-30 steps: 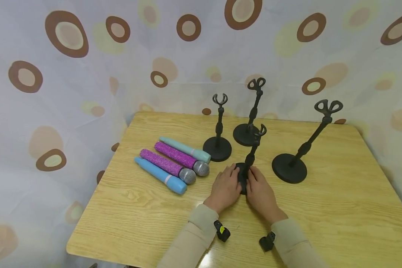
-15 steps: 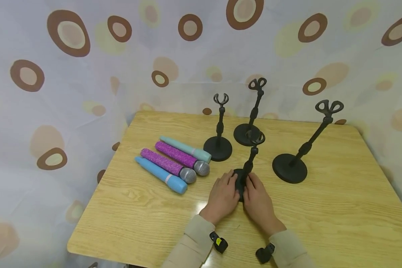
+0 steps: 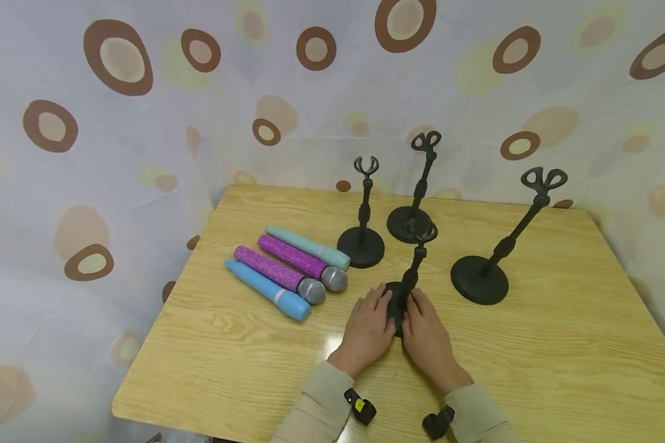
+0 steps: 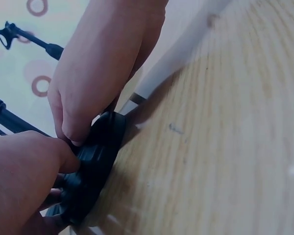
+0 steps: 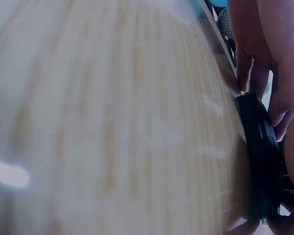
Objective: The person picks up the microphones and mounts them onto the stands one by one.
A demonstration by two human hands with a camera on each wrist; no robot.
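Observation:
A black tabletop microphone stand [image 3: 410, 280] with a round base and a forked clip stands near the middle of the table in the head view. My left hand [image 3: 367, 332] grips the left side of its base, and my right hand [image 3: 429, 341] grips the right side. In the left wrist view, both thumbs lie on top of the base [image 4: 99, 156] while several fingers of the left hand curl about its rim. From the right wrist, the base's edge [image 5: 259, 152] shows close above the wood, held from both sides.
Several more black microphone stands stand behind and to the right, including one at the right [image 3: 479, 280]. Left of the hands lie a blue microphone [image 3: 266, 289], two purple glitter microphones [image 3: 268, 269] and a pale green one [image 3: 305, 245]. A patterned cloth [image 3: 310, 92] hangs behind the table.
Both hands have drawn the held stand toward the table's front edge and slightly left, mostly in the first half second. The other stands and the microphones have stayed put.

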